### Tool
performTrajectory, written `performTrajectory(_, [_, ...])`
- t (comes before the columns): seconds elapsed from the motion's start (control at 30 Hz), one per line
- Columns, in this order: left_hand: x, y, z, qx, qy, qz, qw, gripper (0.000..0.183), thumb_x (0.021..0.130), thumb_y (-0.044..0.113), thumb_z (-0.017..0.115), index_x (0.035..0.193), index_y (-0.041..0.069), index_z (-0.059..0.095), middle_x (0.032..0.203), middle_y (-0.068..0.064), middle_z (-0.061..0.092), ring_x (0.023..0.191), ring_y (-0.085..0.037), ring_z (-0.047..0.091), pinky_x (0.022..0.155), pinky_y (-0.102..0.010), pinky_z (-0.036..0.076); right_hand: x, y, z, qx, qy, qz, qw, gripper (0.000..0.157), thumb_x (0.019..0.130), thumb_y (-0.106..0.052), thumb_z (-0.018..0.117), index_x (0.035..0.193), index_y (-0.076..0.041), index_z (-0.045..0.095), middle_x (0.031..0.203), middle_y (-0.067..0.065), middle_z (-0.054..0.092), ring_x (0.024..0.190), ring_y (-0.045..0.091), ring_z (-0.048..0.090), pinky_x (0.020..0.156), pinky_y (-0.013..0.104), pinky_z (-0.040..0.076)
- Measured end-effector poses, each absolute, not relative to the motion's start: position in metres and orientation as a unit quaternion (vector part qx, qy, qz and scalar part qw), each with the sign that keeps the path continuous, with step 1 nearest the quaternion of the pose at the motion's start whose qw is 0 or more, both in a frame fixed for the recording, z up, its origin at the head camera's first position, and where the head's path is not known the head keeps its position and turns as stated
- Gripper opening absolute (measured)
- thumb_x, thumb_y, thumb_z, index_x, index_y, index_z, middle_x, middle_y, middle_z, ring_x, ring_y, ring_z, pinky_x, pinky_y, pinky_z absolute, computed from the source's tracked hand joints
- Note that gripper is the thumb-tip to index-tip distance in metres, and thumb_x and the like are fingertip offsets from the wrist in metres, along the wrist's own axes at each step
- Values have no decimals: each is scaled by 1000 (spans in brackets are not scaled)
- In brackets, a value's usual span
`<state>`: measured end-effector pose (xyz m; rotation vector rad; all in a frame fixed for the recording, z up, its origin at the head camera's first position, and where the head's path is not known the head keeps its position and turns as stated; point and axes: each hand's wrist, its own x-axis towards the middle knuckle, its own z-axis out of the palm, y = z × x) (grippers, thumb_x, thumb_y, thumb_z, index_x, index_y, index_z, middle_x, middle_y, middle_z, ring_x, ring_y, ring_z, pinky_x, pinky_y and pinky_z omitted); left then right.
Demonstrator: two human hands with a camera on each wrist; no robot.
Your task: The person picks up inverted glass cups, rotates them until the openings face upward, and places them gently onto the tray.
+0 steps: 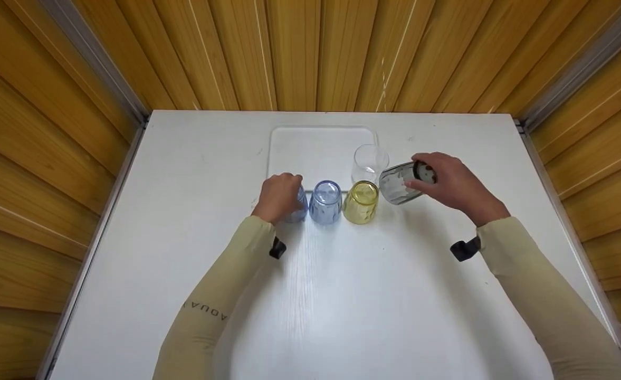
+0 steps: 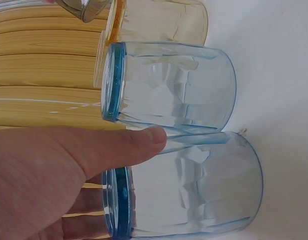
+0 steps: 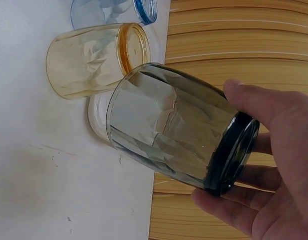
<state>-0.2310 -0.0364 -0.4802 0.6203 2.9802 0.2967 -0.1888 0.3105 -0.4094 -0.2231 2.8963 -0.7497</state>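
My left hand [image 1: 278, 198] grips an upside-down light-blue glass [image 2: 204, 187] at the left end of a row, thumb along its side and fingers behind. Right beside that glass stands a second upside-down blue glass [image 1: 325, 203]. A yellow glass [image 1: 361, 206], also base up, follows on the right. In my right hand [image 1: 452, 182] is a smoky grey glass [image 3: 166, 120], pinched near its dark, thick base between thumb and fingers. It is tilted, its mouth pointing left and down, close by the yellow glass. Behind the yellow one stands a clear glass [image 1: 371, 161].
A white tray [image 1: 315, 153] with a low rim lies behind the row, and the clear glass overlaps its right corner in the head view. The white table [image 1: 210, 153] ends at a wood-panelled wall [image 1: 289, 58], with panels at both sides too.
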Motion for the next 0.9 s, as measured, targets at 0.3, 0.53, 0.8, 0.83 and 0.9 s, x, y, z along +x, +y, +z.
performTrajectory(0.3, [-232,-38,-483,203,974,95,37,50,70,26,86,113,7,69,103,-10,72,91,-29,69,77,-43,58,-191,312,-414,-75,961,-258,62,68,87,-50,66,140,-11,48,132,14,55,106,29,51,89,47,44])
performTrajectory(0.53, [-231,-37,-482,202,974,93,48,50,74,27,84,117,8,67,106,-9,71,92,-27,69,78,-42,58,-191,310,-416,-71,960,-261,65,69,87,-52,64,141,-13,47,132,14,55,107,29,50,91,47,44])
performTrajectory(0.8, [-229,-38,-479,201,972,100,76,61,76,29,82,129,8,60,123,-12,65,106,-29,65,88,-46,55,-193,308,-419,-73,957,-273,64,71,87,-54,63,141,-12,47,135,15,53,111,30,50,96,50,44])
performTrajectory(0.83, [-229,-38,-479,203,971,98,77,63,76,29,82,130,8,59,125,-12,63,109,-30,64,89,-46,55,-193,308,-419,-75,957,-274,62,71,87,-54,63,141,-12,47,135,15,53,111,30,50,96,50,44])
performTrajectory(0.9, [-228,-39,-480,203,971,97,80,67,76,30,82,134,9,55,133,-13,59,117,-31,59,94,-48,52,-193,307,-420,-79,957,-274,58,70,87,-55,62,141,-11,47,134,15,54,111,29,51,96,50,44])
